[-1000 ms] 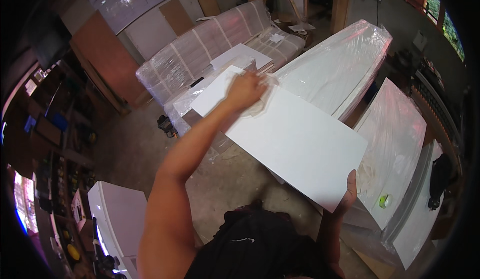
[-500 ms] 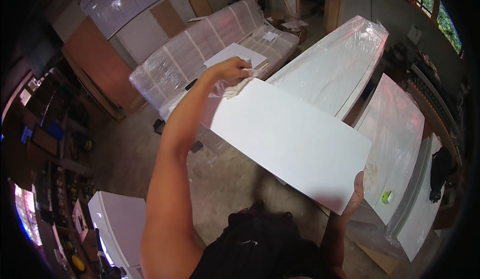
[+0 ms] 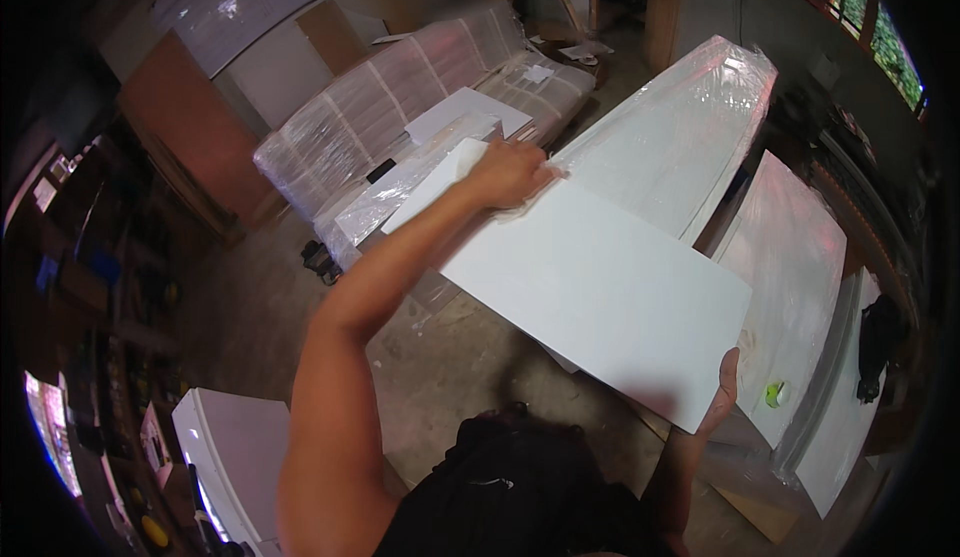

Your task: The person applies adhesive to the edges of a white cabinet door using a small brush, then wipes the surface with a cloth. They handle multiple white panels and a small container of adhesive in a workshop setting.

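Note:
A white rectangular panel (image 3: 610, 287) slants across the middle of the view, from upper left down to lower right. Near its far left end, my left hand (image 3: 512, 172) is closed over a pale cloth (image 3: 520, 212) and presses it on the panel's face. Only edges of the cloth show around the fingers. At the near right corner, my right hand (image 3: 718, 397) grips the panel's edge. Its thumb shows along the side, and the other fingers are hidden beneath.
Behind is a plastic-wrapped sofa (image 3: 370, 107) with another white board (image 3: 465, 112) on it. Wrapped panels (image 3: 680, 137) stand to the right, with a green-and-white roundish item (image 3: 776, 394) on one. A white cabinet (image 3: 235, 457) stands at lower left, by cluttered shelves.
My left hand has slid the cloth right and slightly nearer along the panel, uncovering its far left end. My right hand keeps its grip at the corner, which has shifted slightly right.

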Demonstrator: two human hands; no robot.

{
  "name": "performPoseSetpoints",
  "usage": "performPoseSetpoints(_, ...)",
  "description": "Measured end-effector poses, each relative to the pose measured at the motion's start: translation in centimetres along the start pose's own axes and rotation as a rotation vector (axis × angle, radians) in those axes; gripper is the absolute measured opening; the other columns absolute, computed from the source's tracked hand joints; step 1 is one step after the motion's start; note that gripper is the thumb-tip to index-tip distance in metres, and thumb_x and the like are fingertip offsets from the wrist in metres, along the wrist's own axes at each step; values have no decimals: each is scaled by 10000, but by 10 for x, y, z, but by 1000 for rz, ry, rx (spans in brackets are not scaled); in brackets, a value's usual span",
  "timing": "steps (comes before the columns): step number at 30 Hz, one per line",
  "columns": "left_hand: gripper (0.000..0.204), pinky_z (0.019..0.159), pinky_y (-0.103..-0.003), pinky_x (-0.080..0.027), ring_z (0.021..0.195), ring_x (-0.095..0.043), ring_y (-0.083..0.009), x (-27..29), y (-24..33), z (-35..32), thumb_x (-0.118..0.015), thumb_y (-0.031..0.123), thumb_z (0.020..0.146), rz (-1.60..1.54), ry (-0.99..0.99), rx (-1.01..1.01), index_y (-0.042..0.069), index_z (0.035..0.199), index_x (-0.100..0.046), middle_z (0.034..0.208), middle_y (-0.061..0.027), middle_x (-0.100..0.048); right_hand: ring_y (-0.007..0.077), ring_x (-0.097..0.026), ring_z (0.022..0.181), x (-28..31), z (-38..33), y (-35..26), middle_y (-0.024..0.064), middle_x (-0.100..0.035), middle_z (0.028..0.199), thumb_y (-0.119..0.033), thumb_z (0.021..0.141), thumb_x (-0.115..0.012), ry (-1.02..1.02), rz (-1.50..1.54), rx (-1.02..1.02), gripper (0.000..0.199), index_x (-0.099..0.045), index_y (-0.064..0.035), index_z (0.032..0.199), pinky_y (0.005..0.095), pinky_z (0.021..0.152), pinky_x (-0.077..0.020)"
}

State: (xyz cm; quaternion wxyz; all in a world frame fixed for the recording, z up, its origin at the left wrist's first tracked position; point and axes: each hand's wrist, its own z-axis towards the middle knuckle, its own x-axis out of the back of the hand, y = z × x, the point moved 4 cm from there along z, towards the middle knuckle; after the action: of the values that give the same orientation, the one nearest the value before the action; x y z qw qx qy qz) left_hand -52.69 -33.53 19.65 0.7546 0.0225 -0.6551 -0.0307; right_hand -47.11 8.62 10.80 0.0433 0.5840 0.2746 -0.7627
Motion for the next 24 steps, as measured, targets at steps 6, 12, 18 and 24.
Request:
performPoseSetpoints(6,596,1173,-689,-149,1504,-230,-434,7,37,-43,-451,563,999,-77,-3,-51,267,1516,-466,1595,-182,-343,293,-559,1282,-5,-2,-4,175,-550,1430,-382,1103,-353,-45,3,-30,548,-441,28,1456,417,1088,-437)
performPoseSetpoints(12,624,1175,-529,-283,1399,-359,-549,12,-23,-76,-430,539,999,-11,135,429,186,1512,-475,1561,-284,-364,279,-613,1175,-12,-6,-5,162,-606,1340,-361,1103,-373,203,-97,57,523,-470,42,1421,398,1015,-485)
performPoseSetpoints(18,589,1190,-581,-204,1463,-285,-508,25,3,-153,-528,451,950,-89,75,186,202,1484,-528,1591,-221,-366,213,-565,1195,-4,-5,-2,115,-568,1327,-332,1118,-328,364,-289,45,489,-434,15,1447,324,1032,-447)
performPoseSetpoints(24,618,1159,-649,-237,1429,-298,-564,-4,147,-62,-439,506,1017,40,100,233,147,1519,-451,1563,-299,-348,218,-603,1165,-17,0,2,120,-604,1307,-436,1107,-321,143,-148,52,573,-447,14,1438,331,1016,-477)
